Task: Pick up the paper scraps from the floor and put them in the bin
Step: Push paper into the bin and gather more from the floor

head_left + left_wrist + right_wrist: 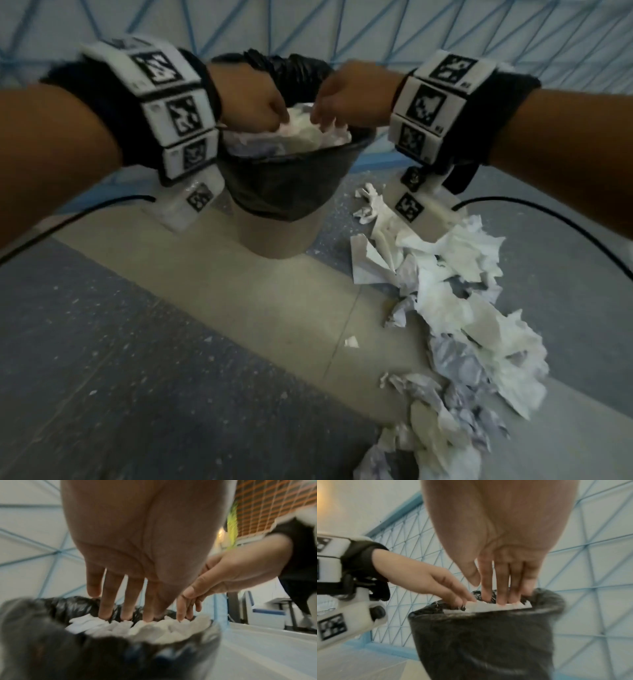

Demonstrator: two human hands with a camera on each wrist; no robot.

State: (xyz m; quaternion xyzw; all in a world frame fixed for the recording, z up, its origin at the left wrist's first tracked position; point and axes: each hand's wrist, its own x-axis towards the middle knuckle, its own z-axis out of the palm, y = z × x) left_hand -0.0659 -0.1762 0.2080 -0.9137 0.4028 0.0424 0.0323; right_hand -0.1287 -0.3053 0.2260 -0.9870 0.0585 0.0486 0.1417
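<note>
Both hands — left hand (251, 99) and right hand (356, 97) — press straight, spread fingers onto the paper (308, 132) heaped in the bin (281, 178), more scraps (455, 308) lying beside it.

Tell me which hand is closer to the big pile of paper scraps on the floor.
Right. The right hand is over the bin on the side facing the pile of paper scraps; the left hand is over the bin's far side from it.

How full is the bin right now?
Full to the top: white paper scraps heap level with the rim of the bin, and both hands' straight fingers press down on them.
</note>
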